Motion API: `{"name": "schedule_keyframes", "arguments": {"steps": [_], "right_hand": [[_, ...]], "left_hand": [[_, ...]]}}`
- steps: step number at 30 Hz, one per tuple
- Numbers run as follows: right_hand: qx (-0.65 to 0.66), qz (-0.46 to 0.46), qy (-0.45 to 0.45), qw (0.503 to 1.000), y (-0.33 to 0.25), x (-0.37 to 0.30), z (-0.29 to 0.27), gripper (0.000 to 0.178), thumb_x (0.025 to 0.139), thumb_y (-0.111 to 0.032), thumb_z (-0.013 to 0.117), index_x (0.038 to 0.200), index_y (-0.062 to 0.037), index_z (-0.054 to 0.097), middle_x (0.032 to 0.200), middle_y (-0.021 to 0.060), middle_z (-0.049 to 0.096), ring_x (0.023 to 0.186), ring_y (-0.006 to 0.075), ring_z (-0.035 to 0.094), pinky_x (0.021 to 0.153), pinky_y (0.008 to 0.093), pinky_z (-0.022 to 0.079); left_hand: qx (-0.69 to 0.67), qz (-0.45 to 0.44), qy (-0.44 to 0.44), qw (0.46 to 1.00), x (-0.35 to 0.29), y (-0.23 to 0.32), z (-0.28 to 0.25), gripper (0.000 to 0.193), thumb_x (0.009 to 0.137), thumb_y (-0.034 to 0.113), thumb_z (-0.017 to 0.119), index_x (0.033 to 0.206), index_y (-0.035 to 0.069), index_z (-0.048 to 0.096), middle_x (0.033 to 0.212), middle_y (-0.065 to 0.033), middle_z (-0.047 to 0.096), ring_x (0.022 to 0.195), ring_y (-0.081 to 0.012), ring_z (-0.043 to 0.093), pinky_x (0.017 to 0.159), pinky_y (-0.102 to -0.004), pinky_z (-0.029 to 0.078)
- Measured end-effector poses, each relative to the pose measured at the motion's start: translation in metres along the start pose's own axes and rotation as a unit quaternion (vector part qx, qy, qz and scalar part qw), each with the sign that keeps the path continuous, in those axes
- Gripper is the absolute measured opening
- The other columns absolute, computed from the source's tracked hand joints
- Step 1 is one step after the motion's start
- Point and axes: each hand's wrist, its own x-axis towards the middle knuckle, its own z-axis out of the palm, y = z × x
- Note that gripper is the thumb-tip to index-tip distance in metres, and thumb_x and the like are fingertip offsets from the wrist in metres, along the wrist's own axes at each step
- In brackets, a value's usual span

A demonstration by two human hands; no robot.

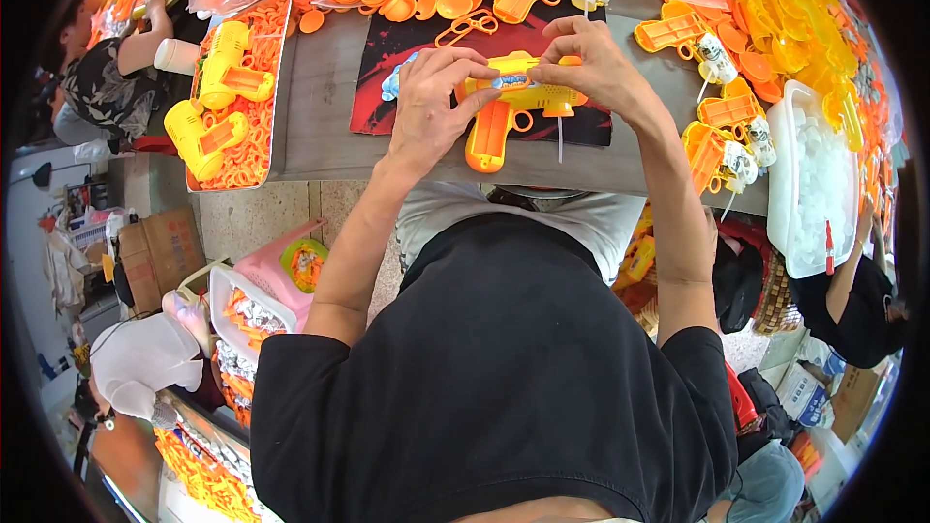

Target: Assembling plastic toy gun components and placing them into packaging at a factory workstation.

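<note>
Gripping an orange-and-yellow toy gun [509,102] from both ends above the dark mat [407,48]: left hand [431,102] fingers curled over its rear, right hand [591,63] fingertips pinching its top front edge.

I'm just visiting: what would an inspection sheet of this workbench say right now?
Surface: grey table with a dark red and black mat under the work.
Job's things: yellow and orange toy gun, held over the mat.
Clutter: tray of orange rings with two yellow toy guns; orange discs; half-built orange guns; white bin.
Hands: left hand and right hand both grip the toy.
Cables: nothing seen.
Surroundings: other people at both sides, cardboard boxes on the floor.
</note>
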Motion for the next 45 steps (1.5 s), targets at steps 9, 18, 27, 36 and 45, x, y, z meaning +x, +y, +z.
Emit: {"name": "schedule_keyframes", "arguments": {"steps": [9,18,27,36,45], "right_hand": [[-0.141,-0.258,0.078,0.953,-0.019,-0.025,0.012,0.033,0.085,0.000,0.065,0.114,-0.0150,0.070,0.138,0.0091,0.051,0.128,0.0322,0.046,0.108,0.0451,0.037],[0.071,-0.123,0.076,0.987,-0.007,-0.011,0.012,0.040,0.093,-0.016,0.066,0.131,-0.0055,0.060,0.135,0.0123,0.057,0.124,0.0249,0.054,0.105,0.0367,0.042],[0.204,0.043,-0.153,0.966,0.007,0.021,0.006,0.055,0.086,-0.029,0.076,0.128,-0.0004,0.054,0.117,0.0102,0.063,0.109,0.0164,0.059,0.095,0.0293,0.046],[0.026,-0.107,-0.082,0.991,0.001,0.001,0.012,0.069,0.081,-0.023,0.079,0.139,-0.0025,0.048,0.124,0.0131,0.057,0.121,0.0227,0.051,0.105,0.0373,0.040],[0.294,-0.138,0.029,0.946,0.001,-0.016,0.060,0.068,0.086,0.000,0.070,0.147,-0.0024,0.041,0.143,0.0078,0.050,0.135,0.0195,0.045,0.113,0.0357,0.036]], "left_hand": [[-0.221,-0.109,-0.040,0.968,-0.005,-0.009,0.001,0.024,0.083,0.014,0.078,0.105,0.006,0.072,0.119,-0.0102,0.062,0.113,-0.0226,0.059,0.098,-0.0352,0.046],[-0.283,-0.155,-0.049,0.945,-0.007,-0.011,0.006,0.026,0.082,0.014,0.079,0.106,0.006,0.072,0.118,-0.0092,0.062,0.112,-0.0221,0.059,0.096,-0.0346,0.047],[-0.278,-0.154,-0.054,0.947,-0.002,-0.008,0.005,0.025,0.082,0.011,0.078,0.105,0.005,0.071,0.119,-0.0106,0.061,0.111,-0.0229,0.059,0.095,-0.0347,0.047],[-0.262,-0.152,-0.044,0.952,-0.008,-0.009,0.007,0.022,0.082,0.010,0.076,0.103,0.005,0.071,0.120,-0.0116,0.060,0.112,-0.0242,0.058,0.096,-0.0354,0.046],[-0.597,-0.095,-0.016,0.797,-0.009,0.001,0.005,0.064,0.098,0.015,0.061,0.153,0.004,0.029,0.149,-0.0088,0.042,0.133,-0.0200,0.046,0.112,-0.0354,0.038]]}}
